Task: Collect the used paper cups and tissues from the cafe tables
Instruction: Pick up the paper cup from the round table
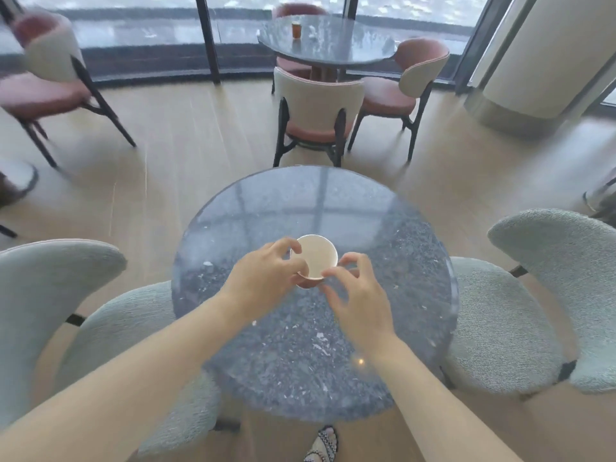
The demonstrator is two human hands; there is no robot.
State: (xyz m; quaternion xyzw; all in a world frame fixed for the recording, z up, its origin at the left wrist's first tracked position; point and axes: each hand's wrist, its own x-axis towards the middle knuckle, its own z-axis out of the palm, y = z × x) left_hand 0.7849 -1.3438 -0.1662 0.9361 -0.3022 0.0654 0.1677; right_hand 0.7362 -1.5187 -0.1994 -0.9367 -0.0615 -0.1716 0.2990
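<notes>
The left hand [263, 271] gripped the paper cup [316, 258] from its left side, fingers curled round the wall. The right hand [360, 301] sat curled at the cup's right rim; whether it pinched or merely touched could not be told. The cup was at the middle of the near bench [300, 361], mouth up and seemingly empty. This looked like the pick-up step here. Next would probably come carrying it to the far bench [333, 51], where a brown cup [296, 30] waited.

Cup [316, 258] at centre of near table [300, 361]; second cup [296, 30] on far table [333, 48] behind.
</notes>
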